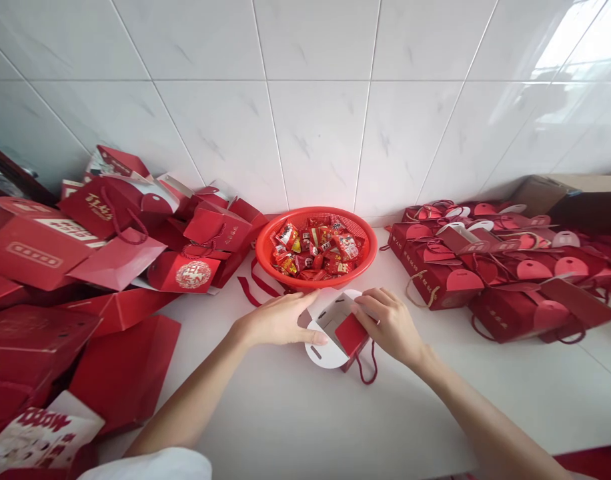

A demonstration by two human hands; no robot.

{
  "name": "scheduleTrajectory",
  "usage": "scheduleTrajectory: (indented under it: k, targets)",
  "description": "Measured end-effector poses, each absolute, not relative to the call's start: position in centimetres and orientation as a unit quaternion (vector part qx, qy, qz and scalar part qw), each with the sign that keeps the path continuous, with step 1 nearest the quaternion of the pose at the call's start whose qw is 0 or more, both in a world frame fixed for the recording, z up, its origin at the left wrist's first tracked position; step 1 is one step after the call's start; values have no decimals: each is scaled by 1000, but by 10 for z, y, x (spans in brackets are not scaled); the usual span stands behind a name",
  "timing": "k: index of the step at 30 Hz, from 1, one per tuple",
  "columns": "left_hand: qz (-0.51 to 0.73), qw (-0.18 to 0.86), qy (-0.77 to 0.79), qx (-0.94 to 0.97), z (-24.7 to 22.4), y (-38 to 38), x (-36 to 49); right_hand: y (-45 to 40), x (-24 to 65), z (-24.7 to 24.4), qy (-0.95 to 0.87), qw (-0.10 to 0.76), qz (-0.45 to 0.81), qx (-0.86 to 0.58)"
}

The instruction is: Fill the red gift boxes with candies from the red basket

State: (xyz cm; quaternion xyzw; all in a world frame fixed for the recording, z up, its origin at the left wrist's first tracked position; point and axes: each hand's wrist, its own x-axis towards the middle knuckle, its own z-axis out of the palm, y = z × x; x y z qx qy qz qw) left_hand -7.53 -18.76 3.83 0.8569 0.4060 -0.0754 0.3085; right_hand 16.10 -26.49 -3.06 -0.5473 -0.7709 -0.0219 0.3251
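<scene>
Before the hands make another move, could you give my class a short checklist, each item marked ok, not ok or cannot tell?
1. Small box open at the top: ok, part of its inside shows.
2. Left hand on the box: ok, thumb on the white flap.
3. Right hand on the box: ok, fingers at the red panel.
4. Basket of wrapped sweets close by: ok, just beyond the box.
5. Cord handle outside the opening: ok.
6. Box base folded shut: cannot tell, hidden from above.

Fwd: L hand (pixel 275 320) spread, R hand (pixel 389 325) curled.
</scene>
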Motion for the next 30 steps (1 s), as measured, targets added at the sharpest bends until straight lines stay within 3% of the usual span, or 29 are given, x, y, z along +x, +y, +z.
scheduleTrajectory:
  k: [10, 17, 24, 27, 30]
  targets:
    - [-57, 317, 396, 860, 40, -195, -74, -279, 148, -6, -808, 233, 44, -539]
    - [-60, 318, 407, 854, 40, -194, -77, -282, 170, 9, -715, 310, 289, -556]
    - [-63, 320, 394, 859, 38, -195, -73, -288, 196, -6, -675, 375, 427, -471]
    - [-68, 318, 400, 857, 38, -197, -71, -289, 196, -13, -663, 415, 397, -480]
    - [-69, 310, 414, 853, 38, -197, -71, -290, 191, -16, -653, 443, 286, -544]
